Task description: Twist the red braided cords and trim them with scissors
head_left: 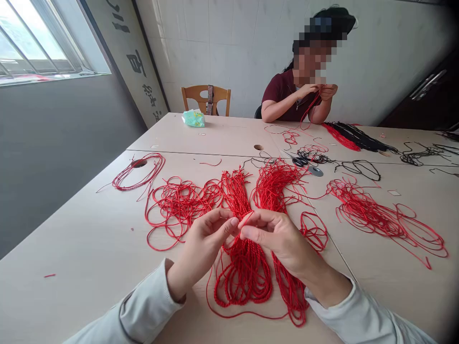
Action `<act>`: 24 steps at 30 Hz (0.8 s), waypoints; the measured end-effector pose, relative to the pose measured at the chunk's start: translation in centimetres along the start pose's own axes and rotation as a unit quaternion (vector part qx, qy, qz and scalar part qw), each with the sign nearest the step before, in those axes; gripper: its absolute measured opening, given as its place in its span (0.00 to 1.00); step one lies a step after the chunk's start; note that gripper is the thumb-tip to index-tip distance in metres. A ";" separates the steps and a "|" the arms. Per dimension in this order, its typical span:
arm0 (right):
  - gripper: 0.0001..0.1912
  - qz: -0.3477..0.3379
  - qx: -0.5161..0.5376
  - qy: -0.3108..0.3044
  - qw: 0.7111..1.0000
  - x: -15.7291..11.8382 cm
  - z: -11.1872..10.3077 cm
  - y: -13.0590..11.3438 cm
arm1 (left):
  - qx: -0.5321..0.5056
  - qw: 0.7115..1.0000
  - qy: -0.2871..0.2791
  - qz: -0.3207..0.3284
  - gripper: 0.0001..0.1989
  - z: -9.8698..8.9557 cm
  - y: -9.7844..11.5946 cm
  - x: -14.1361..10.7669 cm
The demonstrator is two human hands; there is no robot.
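My left hand and my right hand meet above the table, their fingertips pinching a short red cord end between them. Beneath my hands lies a thick bundle of twisted red cords, and a second bundle fans out beyond them. Another twisted red hank runs up from my left fingers. Loose red loops spread to the left of my left hand. My fingers hide the spot where the cord end joins the bundle, if it does.
A seated co-worker across the table handles red cord. Black cords, scissors, a grey disc and more red cord lie on the right. A green packet stands at the far end, near a wooden chair.
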State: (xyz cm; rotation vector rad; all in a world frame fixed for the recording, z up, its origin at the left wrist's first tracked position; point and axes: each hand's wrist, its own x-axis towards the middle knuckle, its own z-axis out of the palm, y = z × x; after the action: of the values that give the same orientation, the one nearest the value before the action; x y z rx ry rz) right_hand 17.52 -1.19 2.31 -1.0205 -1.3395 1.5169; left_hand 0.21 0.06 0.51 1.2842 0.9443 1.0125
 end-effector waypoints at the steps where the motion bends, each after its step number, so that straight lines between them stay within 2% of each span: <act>1: 0.06 -0.019 0.006 0.031 0.999 0.2 0.1 0.2 | -0.029 0.999 -0.015 -0.019 0.10 0.1 0.0 0.0; 4: 0.05 -0.037 -0.012 0.076 0.996 0.5 0.1 0.6 | -0.086 0.994 -0.040 -0.053 0.10 0.2 0.0 -0.1; 9: 0.08 -0.045 -0.046 0.109 0.992 0.5 0.2 1.2 | -0.115 0.991 -0.027 -0.059 0.09 0.0 0.2 0.0; 16: 0.10 -0.006 -0.014 0.051 0.999 0.7 0.6 1.5 | -0.111 0.993 -0.034 -0.031 0.08 -0.1 0.4 0.0; 24: 0.12 0.068 0.033 -0.002 0.997 0.6 -0.2 1.5 | -0.095 0.994 -0.036 -0.037 0.09 -0.2 0.3 0.1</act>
State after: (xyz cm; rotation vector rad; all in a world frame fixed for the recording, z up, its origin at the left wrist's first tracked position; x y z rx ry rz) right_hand 17.44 -0.64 0.81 -1.0861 -1.2358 1.6547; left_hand 0.04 0.20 0.78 1.1116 0.8135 0.9673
